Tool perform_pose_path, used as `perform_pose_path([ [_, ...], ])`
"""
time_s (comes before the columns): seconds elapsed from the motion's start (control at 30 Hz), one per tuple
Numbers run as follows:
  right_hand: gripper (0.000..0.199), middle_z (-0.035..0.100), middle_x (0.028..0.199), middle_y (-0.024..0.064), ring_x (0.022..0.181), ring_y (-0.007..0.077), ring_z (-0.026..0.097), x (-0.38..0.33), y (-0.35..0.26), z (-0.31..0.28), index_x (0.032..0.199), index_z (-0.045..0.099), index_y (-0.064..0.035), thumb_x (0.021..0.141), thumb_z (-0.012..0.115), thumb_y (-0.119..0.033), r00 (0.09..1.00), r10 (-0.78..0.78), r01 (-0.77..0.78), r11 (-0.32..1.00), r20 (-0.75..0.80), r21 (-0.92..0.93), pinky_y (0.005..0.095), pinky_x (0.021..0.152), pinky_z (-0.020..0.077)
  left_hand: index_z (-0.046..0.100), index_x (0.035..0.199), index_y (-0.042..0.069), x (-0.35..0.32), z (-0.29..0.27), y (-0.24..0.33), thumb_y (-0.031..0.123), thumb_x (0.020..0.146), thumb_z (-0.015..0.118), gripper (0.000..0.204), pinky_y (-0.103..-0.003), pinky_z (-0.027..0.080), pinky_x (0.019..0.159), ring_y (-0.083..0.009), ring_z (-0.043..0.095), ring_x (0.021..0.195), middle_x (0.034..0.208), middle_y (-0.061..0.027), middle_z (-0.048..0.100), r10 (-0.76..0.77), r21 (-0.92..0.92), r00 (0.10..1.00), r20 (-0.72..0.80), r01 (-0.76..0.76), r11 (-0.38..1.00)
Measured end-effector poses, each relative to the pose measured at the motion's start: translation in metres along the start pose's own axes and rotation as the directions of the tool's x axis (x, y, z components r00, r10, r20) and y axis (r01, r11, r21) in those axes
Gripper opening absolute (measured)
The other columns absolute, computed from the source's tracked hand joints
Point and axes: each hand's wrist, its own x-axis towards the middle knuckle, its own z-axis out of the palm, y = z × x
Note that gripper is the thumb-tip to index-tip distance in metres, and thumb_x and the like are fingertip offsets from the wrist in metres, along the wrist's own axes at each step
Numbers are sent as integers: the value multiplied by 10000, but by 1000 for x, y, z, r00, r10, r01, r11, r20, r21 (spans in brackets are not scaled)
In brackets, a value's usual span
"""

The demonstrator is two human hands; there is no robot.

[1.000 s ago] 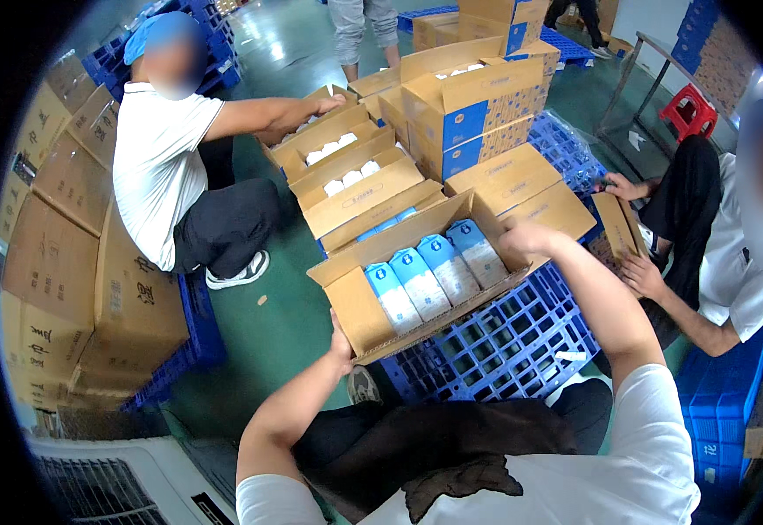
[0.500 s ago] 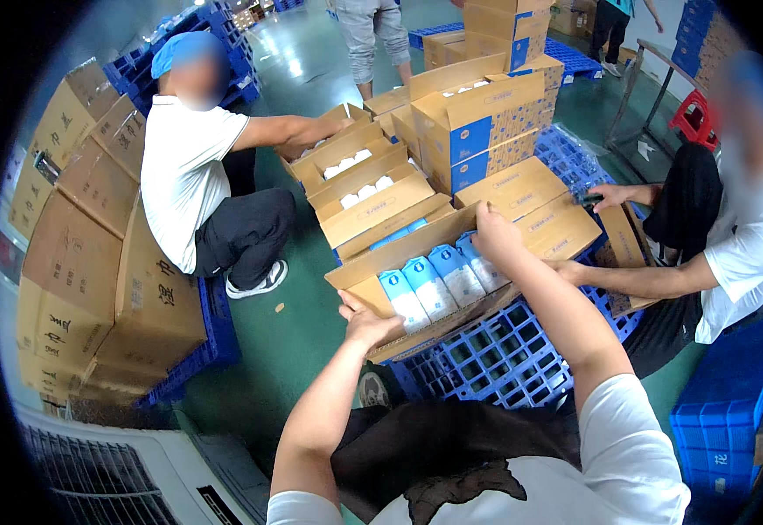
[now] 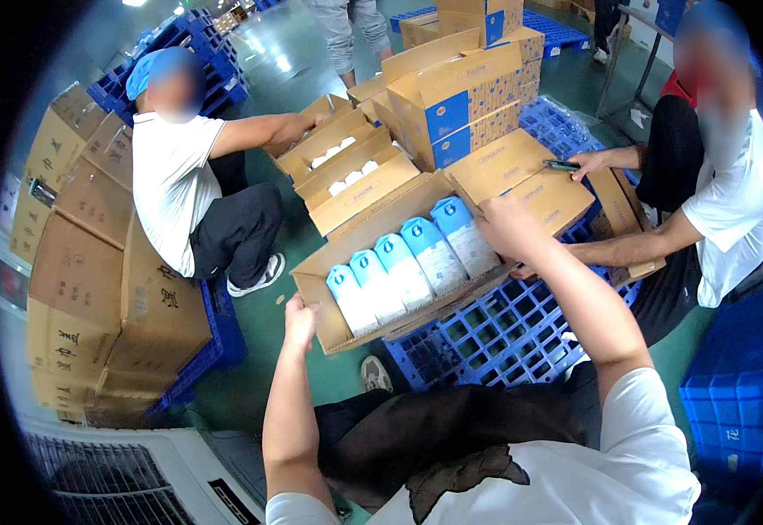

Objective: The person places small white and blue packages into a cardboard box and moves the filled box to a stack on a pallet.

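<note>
An open cardboard box [image 3: 379,221] is tilted in front of me, holding a row of several blue-and-white packs [image 3: 403,278]. My left hand [image 3: 301,324] is closed on the left end of the box, with the thumb over its edge. At the opposite end, my right hand [image 3: 511,229] is closed around the right end wall, beside the last pack. The fingertips of my right hand are hidden behind the cardboard.
A blue plastic pallet [image 3: 486,346] lies under the box's near side. Beyond stand open boxes [image 3: 359,179] with white-topped contents and closed boxes [image 3: 539,188]. A co-worker crouches left, reaching into a box; another at right holds a slim dark object [image 3: 561,164]. Large cartons [image 3: 158,297] are stacked at left.
The box has shifted left, and its packs show more fully. My left hand has moved left to the box's end. The right co-worker's hand with the dark object has moved up and left.
</note>
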Motion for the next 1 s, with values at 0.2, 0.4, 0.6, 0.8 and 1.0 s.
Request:
perform_pose_path([
  [0.2, 180, 567, 658, 217, 616, 323, 579, -106, 23, -76, 855, 580, 71, 790, 559, -95, 934, -138, 234, 933, -328, 274, 390, 612, 461, 550, 1066, -31, -97, -15, 126, -19, 787, 489, 286, -249, 448, 757, -125, 575, 854, 966, -71, 619, 263, -70, 965, -4, -263, 962],
  [0.4, 183, 457, 510, 75, 487, 113, 408, -190, 91, -104, 738, 575, 54, 829, 565, -105, 982, 172, -122, 890, -74, 440, 303, 463, 354, 560, 1057, -7, -183, 12, 151, 6, 826, 539, 233, -227, 429, 750, -78, 537, 840, 959, -31, 603, 113, -139, 968, 222, -83, 987],
  [0.6, 212, 579, 653, 226, 623, 355, 592, -204, 151, 6, 741, 617, 30, 801, 595, -172, 971, 214, -238, 892, 104, 385, 404, 557, 438, 486, 1165, -19, -183, 64, 16, 7, 841, 539, 329, -290, 436, 850, -131, 550, 970, 1078, -77, 591, -117, -84, 917, 381, 160, 984],
  [0.8, 257, 573, 728, 265, 721, 440, 556, -224, 179, 121, 762, 576, 20, 796, 574, -234, 961, 266, -275, 944, 74, 183, 500, 629, 442, 489, 1170, 2, -170, 112, -102, 30, 783, 573, 398, -325, 460, 822, -265, 607, 956, 1036, -172, 621, -151, 382, 975, 163, 79, 921],
  [1.0, 314, 571, 978, 238, 854, 398, 567, -203, 166, 100, 1069, 537, 3, 792, 578, -140, 991, 133, -132, 990, -11, 47, 466, 721, 470, 474, 1181, 16, -155, 130, -101, 78, 802, 571, 396, -370, 473, 810, -323, 610, 952, 1021, -204, 619, -147, 341, 975, 167, 82, 936],
])
